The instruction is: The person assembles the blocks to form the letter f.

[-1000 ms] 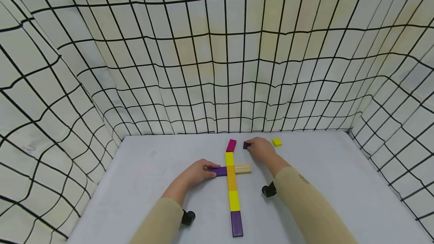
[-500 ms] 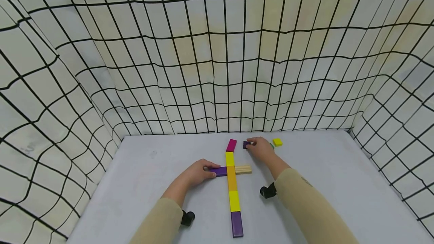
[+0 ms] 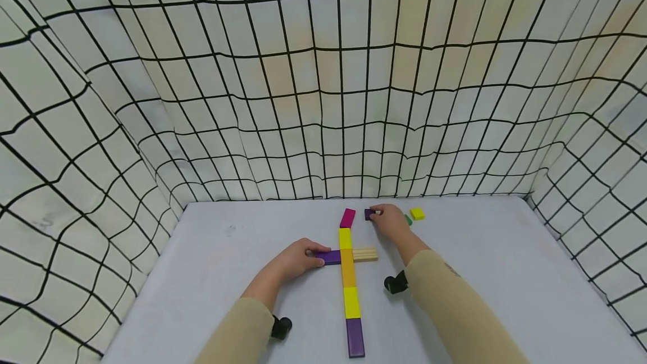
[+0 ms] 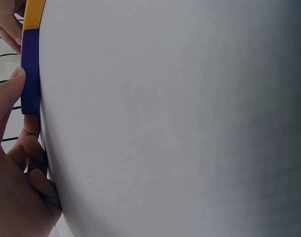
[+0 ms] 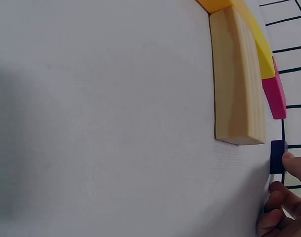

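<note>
My left hand point(image 3: 295, 257) pinches the outer end of a purple block point(image 3: 331, 257) between thumb and finger. The block's other end meets an orange block point(image 3: 347, 267) in a long row. My right hand point(image 3: 391, 221) holds a small dark purple block point(image 3: 368, 214) by its right side, just right of a slanted magenta block point(image 3: 347, 218). In the right wrist view the thumb presses on this dark block point(image 5: 277, 157). A plain wooden block point(image 3: 365, 254) extends right from the orange one. The row also has two yellow blocks point(image 3: 345, 238) and a purple block point(image 3: 355, 337) at its near end.
Beyond the right hand lie a yellow block point(image 3: 417, 213) and a green piece point(image 3: 408, 219) partly hidden by that hand. A black grid net point(image 3: 323, 94) over white sheeting rises behind the white table point(image 3: 212, 285). Each wrist carries a black camera point(image 3: 396, 283).
My right hand has shifted slightly left and away with the dark purple block, and the green piece now shows behind it. My left hand keeps its hold. The head view has shifted a little.
</note>
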A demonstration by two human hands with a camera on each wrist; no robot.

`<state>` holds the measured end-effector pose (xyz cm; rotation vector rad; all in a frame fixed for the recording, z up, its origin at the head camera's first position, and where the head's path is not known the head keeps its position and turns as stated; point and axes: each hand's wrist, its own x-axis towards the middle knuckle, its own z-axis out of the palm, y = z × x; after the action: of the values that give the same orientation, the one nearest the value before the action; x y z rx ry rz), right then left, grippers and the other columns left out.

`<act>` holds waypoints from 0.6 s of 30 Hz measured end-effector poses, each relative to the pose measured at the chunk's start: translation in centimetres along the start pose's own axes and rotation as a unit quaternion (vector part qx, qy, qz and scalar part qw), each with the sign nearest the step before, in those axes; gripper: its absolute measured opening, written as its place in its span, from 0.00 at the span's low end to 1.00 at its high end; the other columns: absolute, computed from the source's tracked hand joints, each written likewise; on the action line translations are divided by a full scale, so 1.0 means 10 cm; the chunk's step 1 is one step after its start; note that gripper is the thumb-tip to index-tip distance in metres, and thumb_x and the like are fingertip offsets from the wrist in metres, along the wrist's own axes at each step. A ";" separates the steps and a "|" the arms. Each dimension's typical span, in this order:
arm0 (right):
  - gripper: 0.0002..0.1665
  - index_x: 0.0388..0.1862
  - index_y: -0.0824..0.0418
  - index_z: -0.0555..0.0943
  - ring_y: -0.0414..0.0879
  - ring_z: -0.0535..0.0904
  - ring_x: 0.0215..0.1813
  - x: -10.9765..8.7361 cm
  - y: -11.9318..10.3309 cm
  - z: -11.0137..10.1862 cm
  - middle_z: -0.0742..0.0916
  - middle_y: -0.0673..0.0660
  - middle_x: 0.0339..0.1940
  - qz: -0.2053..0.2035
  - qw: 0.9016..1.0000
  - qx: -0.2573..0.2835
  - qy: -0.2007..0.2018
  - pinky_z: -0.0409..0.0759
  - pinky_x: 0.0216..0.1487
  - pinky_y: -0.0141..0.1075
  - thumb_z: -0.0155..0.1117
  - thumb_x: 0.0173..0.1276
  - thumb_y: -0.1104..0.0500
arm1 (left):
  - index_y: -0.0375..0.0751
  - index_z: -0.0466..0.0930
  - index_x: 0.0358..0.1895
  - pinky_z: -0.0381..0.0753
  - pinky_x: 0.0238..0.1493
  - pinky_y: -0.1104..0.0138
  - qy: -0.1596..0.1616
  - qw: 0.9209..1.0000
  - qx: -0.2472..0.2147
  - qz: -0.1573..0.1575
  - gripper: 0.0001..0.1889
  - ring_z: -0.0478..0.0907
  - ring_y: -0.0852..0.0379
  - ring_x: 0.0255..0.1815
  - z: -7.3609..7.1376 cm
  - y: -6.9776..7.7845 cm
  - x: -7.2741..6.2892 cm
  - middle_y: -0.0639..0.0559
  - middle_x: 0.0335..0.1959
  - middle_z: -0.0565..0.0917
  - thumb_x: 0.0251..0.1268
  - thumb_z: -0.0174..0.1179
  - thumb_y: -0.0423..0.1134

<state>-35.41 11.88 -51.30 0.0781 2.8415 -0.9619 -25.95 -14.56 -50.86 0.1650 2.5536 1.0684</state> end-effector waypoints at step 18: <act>0.22 0.68 0.53 0.77 0.59 0.69 0.70 0.14 -0.18 0.06 0.76 0.63 0.69 -0.014 1.000 -0.027 0.000 0.65 0.71 0.52 0.55 0.78 0.56 | 0.63 0.86 0.52 0.66 0.66 0.43 0.003 1.000 -0.005 -0.002 0.13 0.72 0.45 0.61 0.01 0.00 -0.01 0.50 0.56 0.79 0.66 0.66 0.44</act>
<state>-36.88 10.13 -50.89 0.0323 2.8737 -0.8908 -25.87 -14.49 -50.87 0.1546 2.5526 1.0826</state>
